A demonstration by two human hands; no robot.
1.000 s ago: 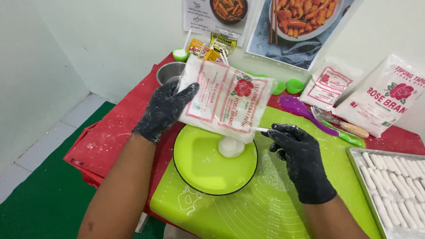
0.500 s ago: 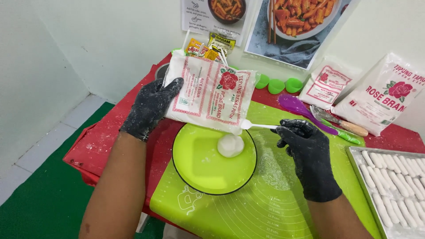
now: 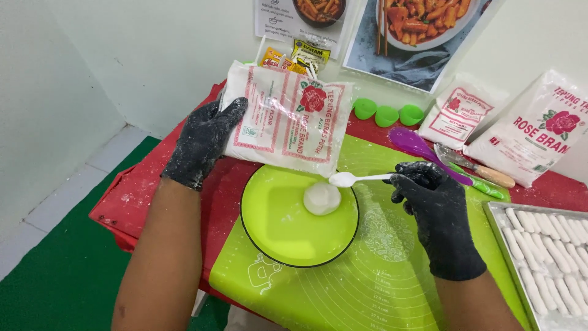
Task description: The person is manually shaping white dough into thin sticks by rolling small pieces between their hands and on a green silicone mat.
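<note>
Two black-gloved hands work above a red table (image 3: 153, 184) laid with a lime-green mat (image 3: 380, 276). The left hand (image 3: 202, 144) has its fingers (image 3: 229, 113) closed over the left end of a white flour bag (image 3: 288, 119) with red print, held tipped on its side just above the mat. The bag sits at about three o'clock from that hand, and its lower edge hangs over the far rim of a lime-green plate (image 3: 275, 227).

The right hand (image 3: 438, 211) has its fingers (image 3: 407, 181) pinched shut on the handle of a white spoon (image 3: 355, 179). The spoon reaches out toward nine o'clock from the hand, its bowl lying just under the bag's lower corner and just above a small mound of white flour (image 3: 322, 198). That mound is the only thing on the plate, sitting toward its three o'clock side; the rest of the plate is bare.

A metal tray (image 3: 499, 236) at three o'clock from the right hand holds rows of short white dough sticks (image 3: 548, 245). At twelve o'clock from the right hand lie a purple spatula (image 3: 416, 147) and a knife with a wooden handle (image 3: 474, 168). Two more flour bags (image 3: 533, 132) lean against the wall behind them, with three small green cups (image 3: 387, 114) to their left. Small yellow packets (image 3: 294, 58) stand behind the held bag.
</note>
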